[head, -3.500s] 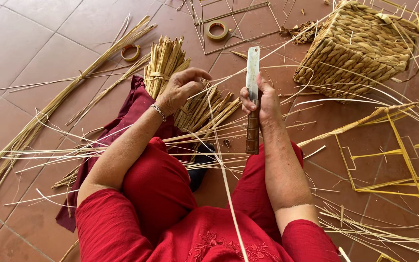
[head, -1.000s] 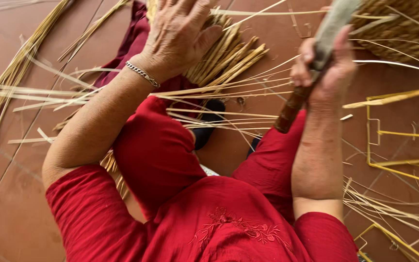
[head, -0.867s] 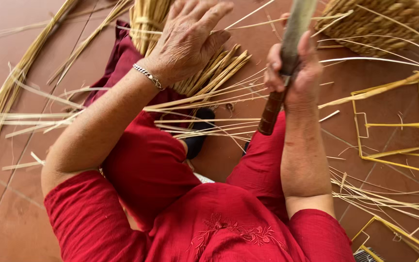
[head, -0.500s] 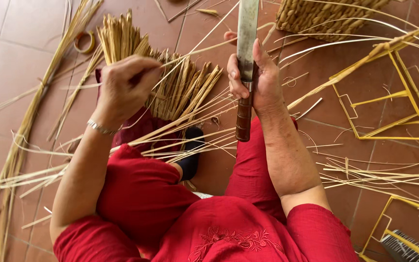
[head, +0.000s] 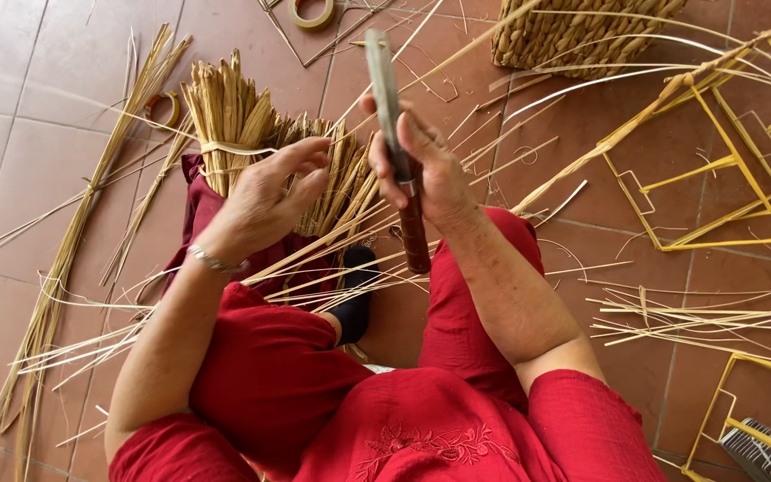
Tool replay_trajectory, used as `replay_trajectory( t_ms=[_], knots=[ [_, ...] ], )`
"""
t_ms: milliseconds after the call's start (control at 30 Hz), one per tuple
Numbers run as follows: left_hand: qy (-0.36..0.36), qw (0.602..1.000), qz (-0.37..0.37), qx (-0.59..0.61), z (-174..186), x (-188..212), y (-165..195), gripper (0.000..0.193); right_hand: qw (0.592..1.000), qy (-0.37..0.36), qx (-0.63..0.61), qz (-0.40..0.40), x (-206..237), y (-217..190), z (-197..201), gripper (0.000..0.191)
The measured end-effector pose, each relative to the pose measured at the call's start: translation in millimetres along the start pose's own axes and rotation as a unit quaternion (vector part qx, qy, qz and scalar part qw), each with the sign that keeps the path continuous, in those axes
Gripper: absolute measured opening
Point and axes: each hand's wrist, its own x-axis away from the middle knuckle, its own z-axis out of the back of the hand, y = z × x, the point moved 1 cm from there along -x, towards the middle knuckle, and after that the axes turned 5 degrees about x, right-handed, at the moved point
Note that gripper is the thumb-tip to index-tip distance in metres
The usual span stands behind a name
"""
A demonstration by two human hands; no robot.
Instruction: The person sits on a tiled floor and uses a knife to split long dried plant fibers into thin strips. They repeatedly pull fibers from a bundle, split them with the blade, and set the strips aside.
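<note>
Tiled floor below, my right hand (head: 421, 170) is clenching an upright knife (head: 384, 89) while my left hand (head: 265, 201), just beside, is pinching a reed strip (head: 314, 254).

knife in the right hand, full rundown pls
The knife is long and narrow, with a flat grey metal blade and a dark reddish-brown round handle. It stands nearly upright in view, blade pointing away from the person, handle end down over the red trouser leg. The right hand grips it where blade meets handle. Thin straw strands cross near it.
</note>
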Motion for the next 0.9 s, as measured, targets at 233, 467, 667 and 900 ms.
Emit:
replay_trajectory(
  t_ms=[233, 467, 667, 900],
  knots=[
    [0.1, 0.978, -0.147, -0.11, -21, -25, -7, 0.022, 0.998, -0.023, -0.018, -0.052, 2, 3, -18, 0.051],
    [0.026, 0.997, -0.024, 0.069, -20, -25, -20, 0.01, 0.998, -0.016, -0.013, -0.064, 4, -1, -8, 0.055],
    [0.02, 0.999, -0.002, -0.027, 10, -2, -25, 0.008, 0.998, 0.061, 0.034, 0.01, 7, -20, 20, 0.056],
    [0.019, 0.999, 0.039, 0.028, 22, 6, -16, 0.011, 0.995, 0.086, 0.019, 0.049, 11, -26, 27, 0.049]
  ],
)
